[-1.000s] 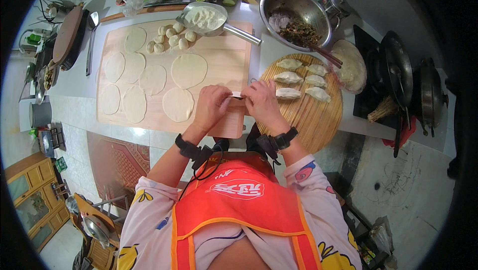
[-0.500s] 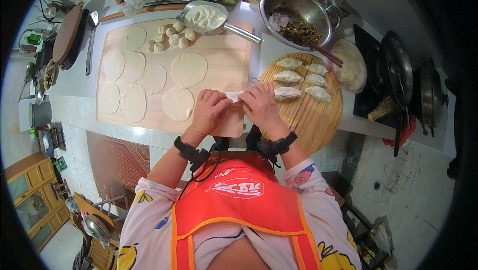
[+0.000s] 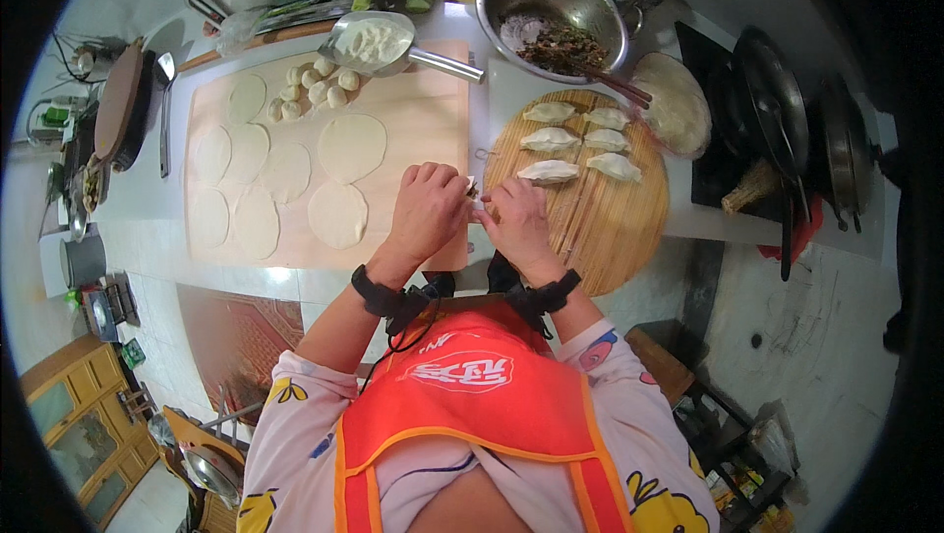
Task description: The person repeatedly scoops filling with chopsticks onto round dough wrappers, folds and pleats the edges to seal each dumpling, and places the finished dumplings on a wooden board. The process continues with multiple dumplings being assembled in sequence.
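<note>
Between my two hands is a partly folded dumpling [image 3: 476, 201], white, with a little dark filling showing at its upper end. My left hand [image 3: 429, 207] grips its left side, and my right hand [image 3: 518, 222] pinches its right side. Most of the dumpling is hidden by my fingers. Under my left hand lies the right edge of a wooden board [image 3: 413, 120], which bears several flat round dough wrappers [image 3: 351, 148] and a cluster of small dough balls [image 3: 320, 83]. Beside my right hand, finished dumplings [image 3: 549, 171] sit in two columns on a round slatted bamboo tray [image 3: 610, 238].
A metal scoop of flour [image 3: 374, 41] rests on the board's far edge. Behind the tray stands a steel bowl of filling [image 3: 560, 27] with chopsticks [image 3: 619, 88]. A bag-like pale bundle [image 3: 671, 105] and dark pans [image 3: 772, 90] are at right. A spatula [image 3: 165, 105] lies at left.
My hands have turned the dumpling more upright, and filling now shows at its top. The board, tray and bowl sit slightly farther left in view as my head shifts.
</note>
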{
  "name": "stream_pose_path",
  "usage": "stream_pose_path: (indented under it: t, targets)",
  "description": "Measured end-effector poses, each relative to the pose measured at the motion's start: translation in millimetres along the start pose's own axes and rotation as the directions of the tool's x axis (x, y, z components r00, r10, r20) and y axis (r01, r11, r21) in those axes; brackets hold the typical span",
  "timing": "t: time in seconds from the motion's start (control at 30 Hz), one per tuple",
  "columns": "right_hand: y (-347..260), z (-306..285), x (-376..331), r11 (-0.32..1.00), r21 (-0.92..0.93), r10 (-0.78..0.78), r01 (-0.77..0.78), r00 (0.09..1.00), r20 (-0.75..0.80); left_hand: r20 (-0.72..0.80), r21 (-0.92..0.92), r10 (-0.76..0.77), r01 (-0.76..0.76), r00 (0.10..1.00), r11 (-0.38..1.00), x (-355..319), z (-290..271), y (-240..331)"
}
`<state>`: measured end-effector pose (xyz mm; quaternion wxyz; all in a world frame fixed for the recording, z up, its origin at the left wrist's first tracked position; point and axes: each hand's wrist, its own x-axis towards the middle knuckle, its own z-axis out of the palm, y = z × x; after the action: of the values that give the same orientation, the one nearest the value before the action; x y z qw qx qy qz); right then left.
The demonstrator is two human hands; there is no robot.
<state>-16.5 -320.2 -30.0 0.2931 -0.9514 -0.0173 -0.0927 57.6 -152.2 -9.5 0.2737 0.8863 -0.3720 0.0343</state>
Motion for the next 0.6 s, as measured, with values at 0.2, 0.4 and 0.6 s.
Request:
stream_pose_path:
  t: [0.2, 0.4, 0.6]
  targets:
    - [3, 16, 4, 0.999, 0.038, -0.026, 0.031, 0.993, -0.116, 0.102, -0.019, -0.066, 0.069, 0.993, 0.997, 8, 9, -2]
    - [2, 18, 15, 0.995, 0.104, 0.013, 0.007, 0.982, -0.187, 0.001, -0.206, -0.185, 0.181, 0.983, 0.962, 3, 20, -14]
    - [-1, 29, 30, 0.875, 0.468, 0.201, -0.127, 0.973, -0.111, 0.039, -0.528, -0.384, 0.345, 0.922, 0.776, -7, 21, -15]
